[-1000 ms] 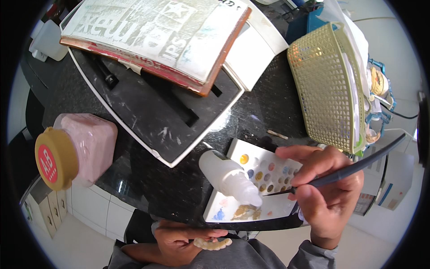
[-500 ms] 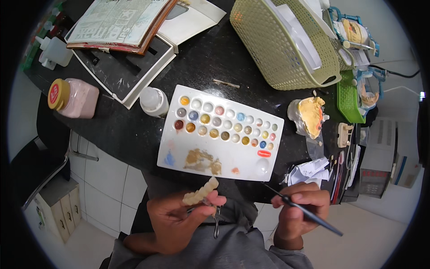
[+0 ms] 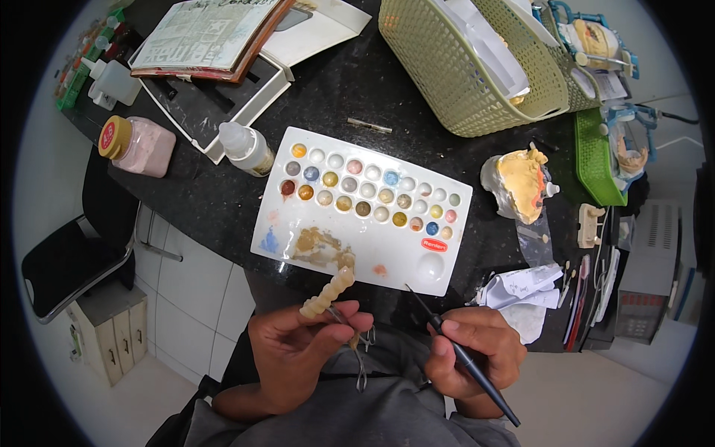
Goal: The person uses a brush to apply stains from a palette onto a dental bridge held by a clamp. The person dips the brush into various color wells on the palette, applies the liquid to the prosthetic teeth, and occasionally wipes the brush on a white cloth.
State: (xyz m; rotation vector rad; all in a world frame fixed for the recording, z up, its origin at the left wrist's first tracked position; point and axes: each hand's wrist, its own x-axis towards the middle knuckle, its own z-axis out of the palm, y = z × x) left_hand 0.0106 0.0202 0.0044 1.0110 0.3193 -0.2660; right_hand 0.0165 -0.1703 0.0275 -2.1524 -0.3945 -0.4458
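My left hand (image 3: 304, 354) is closed on a metal clamp (image 3: 361, 376) with finger loops, and a cream-coloured dental bridge (image 3: 328, 292) of several teeth stands up from it. The bridge is in front of the lower edge of a white paint palette (image 3: 346, 249). In my right hand (image 3: 480, 349), pinched between thumb and fingers, is a slim dark brush (image 3: 477, 375). Its fine tip points up and left, just below the palette's lower edge and apart from the bridge. Rows of coloured wells fill the palette's upper part, with brown, blue and pink smears below.
A plaster dental model (image 3: 518, 186) stands right of the palette, with crumpled paper (image 3: 521, 287) nearer me. Beyond lies a green basket (image 3: 477, 89). A dropper bottle (image 3: 247, 149) and a pink powder jar (image 3: 149, 145) stand to the left. A thin metal rod (image 3: 369, 125) lies above the palette.
My right hand has moved left with the brush, bringing its tip closer to the bridge. The bridge is tilted more upright and a little further left. The whole view has shifted slightly.
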